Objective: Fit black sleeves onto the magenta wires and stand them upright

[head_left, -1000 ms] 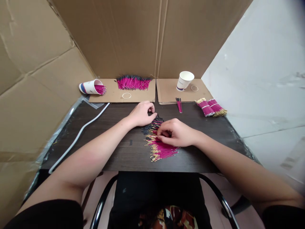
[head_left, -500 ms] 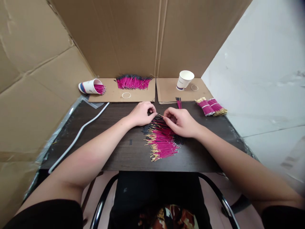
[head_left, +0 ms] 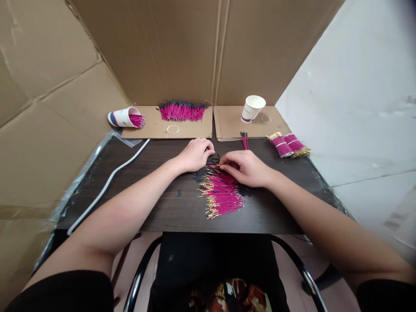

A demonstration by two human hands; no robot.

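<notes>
My left hand (head_left: 196, 154) rests at the upper left of a loose pile of thin magenta wires (head_left: 224, 197) with gold tips, its fingers curled together. Whatever those fingers hold, if anything, is hidden. Thumb and index finger of my right hand (head_left: 247, 168) pinch low over the pile's top edge, where the gold end of a magenta wire (head_left: 218, 166) shows at the fingertips. Small black sleeves (head_left: 199, 175) lie loose under and beside the wires, close to both hands.
Sleeved wires (head_left: 182, 112) lie in a row on the left cardboard. A tipped paper cup (head_left: 120, 118) holds more wires; another cup (head_left: 251, 110) stands upright. Few sleeved wires (head_left: 244, 141) and banded bundles (head_left: 287, 145) lie right. A white cable (head_left: 108, 184) crosses the left side.
My right hand has lowered slightly toward the pile, and its fingertips have moved away from my left hand's. The gold-tipped piece between the hands no longer shows there.
</notes>
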